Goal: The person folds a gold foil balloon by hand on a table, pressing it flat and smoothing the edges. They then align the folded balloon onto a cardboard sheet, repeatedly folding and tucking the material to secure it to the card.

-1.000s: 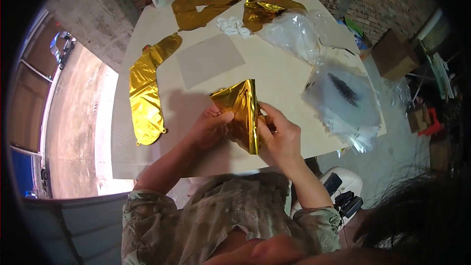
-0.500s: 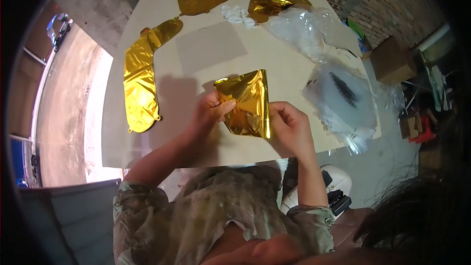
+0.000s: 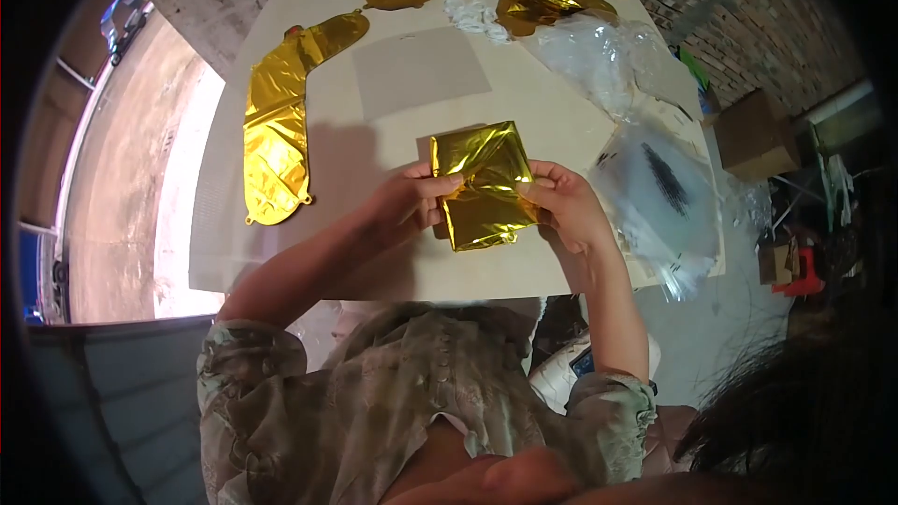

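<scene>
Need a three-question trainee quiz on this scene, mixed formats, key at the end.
1. True or false: the left hand and the right hand both hold the folded gold foil.
2. Which is nearest the right hand? A) cardboard box; B) clear plastic bags; C) bunched white strips.
3. Fill in: the flat, bent gold foil balloon lies to the person's ____ of both hands.

Key: 1 true; 2 B; 3 left.

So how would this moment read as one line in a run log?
left hand: on folded gold foil | right hand: on same foil | table: clear plastic bags to the right
</scene>
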Action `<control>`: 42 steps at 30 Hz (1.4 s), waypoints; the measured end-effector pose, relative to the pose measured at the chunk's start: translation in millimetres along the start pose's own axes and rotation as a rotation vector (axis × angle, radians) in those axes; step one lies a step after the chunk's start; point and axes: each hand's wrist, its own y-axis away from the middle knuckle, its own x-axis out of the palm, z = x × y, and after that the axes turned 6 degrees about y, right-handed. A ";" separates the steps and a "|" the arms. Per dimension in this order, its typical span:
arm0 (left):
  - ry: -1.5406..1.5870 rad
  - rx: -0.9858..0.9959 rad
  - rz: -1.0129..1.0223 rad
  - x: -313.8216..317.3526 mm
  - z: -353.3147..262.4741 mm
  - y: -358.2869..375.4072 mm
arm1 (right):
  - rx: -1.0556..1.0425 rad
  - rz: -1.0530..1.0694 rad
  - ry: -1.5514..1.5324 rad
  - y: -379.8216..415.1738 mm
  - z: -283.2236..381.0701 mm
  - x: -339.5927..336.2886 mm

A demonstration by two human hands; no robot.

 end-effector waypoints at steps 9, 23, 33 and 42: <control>-1.150 0.552 -0.239 2.2 -21.3 17.9 | 0.050 -0.033 0.067 -4.9 6.5 7.9; -1.873 0.918 0.389 -14.8 -4.1 -30.7 | 0.155 0.075 0.395 -36.9 16.2 -3.5; -2.008 0.825 0.389 -22.6 1.0 -36.6 | -0.136 -0.096 1.039 -19.7 32.7 12.8; -2.098 0.682 0.431 -17.7 -3.5 -36.1 | -0.538 -0.522 1.570 11.3 10.0 38.1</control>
